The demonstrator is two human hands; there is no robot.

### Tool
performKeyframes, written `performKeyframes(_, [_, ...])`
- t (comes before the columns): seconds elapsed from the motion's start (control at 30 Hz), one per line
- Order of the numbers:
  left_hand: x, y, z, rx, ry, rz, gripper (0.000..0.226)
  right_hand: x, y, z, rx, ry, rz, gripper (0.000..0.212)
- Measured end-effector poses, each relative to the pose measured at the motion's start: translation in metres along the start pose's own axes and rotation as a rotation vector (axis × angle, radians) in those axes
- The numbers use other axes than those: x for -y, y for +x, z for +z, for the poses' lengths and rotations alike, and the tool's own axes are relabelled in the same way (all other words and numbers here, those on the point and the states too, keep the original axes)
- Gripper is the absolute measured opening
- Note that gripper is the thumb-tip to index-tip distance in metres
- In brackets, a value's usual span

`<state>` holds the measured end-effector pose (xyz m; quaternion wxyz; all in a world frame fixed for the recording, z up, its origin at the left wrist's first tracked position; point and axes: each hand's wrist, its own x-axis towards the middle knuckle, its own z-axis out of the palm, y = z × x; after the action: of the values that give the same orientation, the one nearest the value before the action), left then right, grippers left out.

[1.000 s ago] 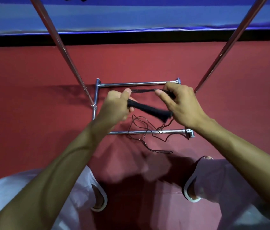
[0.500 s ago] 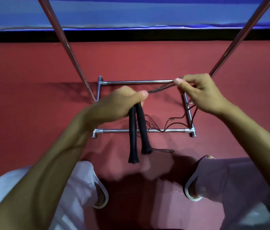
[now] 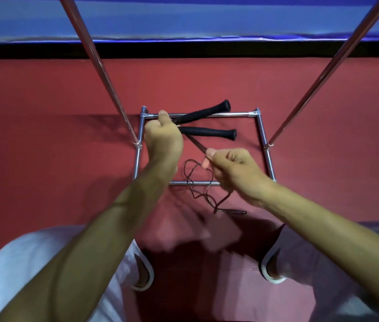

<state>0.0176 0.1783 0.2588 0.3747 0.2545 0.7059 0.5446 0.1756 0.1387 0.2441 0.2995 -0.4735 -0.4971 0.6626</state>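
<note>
My left hand (image 3: 162, 140) grips the near ends of two black skipping-rope handles (image 3: 207, 132), which point to the right and fan apart over the chrome frame. My right hand (image 3: 232, 170) pinches the thin dark rope (image 3: 197, 145) a short way from the handles, holding it taut between the two hands. The rest of the rope (image 3: 197, 191) hangs in loose loops below my right hand, trailing over the front bar onto the red floor.
A rectangular chrome base frame (image 3: 261, 133) lies on the red floor (image 3: 44, 159), with two slanted chrome poles (image 3: 95, 63) rising from its sides. My knees in white trousers (image 3: 32, 263) are at the bottom. A blue wall runs along the top.
My left hand turned the handles from hanging downward to pointing right. My right hand moved down and left from the frame's far corner, still pinching the rope.
</note>
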Motion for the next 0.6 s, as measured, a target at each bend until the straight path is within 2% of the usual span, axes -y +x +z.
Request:
performKeyframes(0.07, [0.007,-0.001,0.000,-0.104,0.263,0.224,0.053,-0.001,-0.008,0.014,0.008,0.105,0.092,0.037])
performKeyframes(0.17, [0.013,-0.001,-0.001,-0.251,0.650,0.700,0.048,0.010,-0.017,0.019,0.056,0.264,0.230,0.034])
performKeyframes(0.23, [0.015,0.001,-0.004,-0.287,0.925,0.858,0.048,0.021,-0.020,0.014,0.100,0.269,0.285,0.028])
performKeyframes(0.3, [0.015,0.003,-0.007,-0.343,1.081,0.925,0.048,0.033,-0.020,-0.001,0.105,0.086,0.253,0.029])
performKeyframes(0.37, [0.014,-0.003,-0.009,-0.347,1.183,0.953,0.047,0.040,-0.018,-0.023,0.071,-0.408,0.036,0.027])
performKeyframes(0.43, [0.014,-0.011,-0.006,-0.149,1.216,0.858,0.043,0.046,-0.016,-0.043,0.034,-0.973,-0.278,0.013])
performKeyframes(0.47, [0.014,-0.015,-0.004,0.004,1.236,0.745,0.042,0.048,-0.015,-0.049,0.041,-1.102,-0.379,0.007])
performKeyframes(0.53, [0.014,-0.023,-0.002,0.263,1.271,0.623,0.045,0.052,-0.014,-0.061,0.088,-1.114,-0.461,0.007])
performKeyframes(0.6, [0.012,-0.028,-0.002,0.470,1.262,0.619,0.048,0.056,-0.011,-0.071,0.149,-1.014,-0.445,0.013])
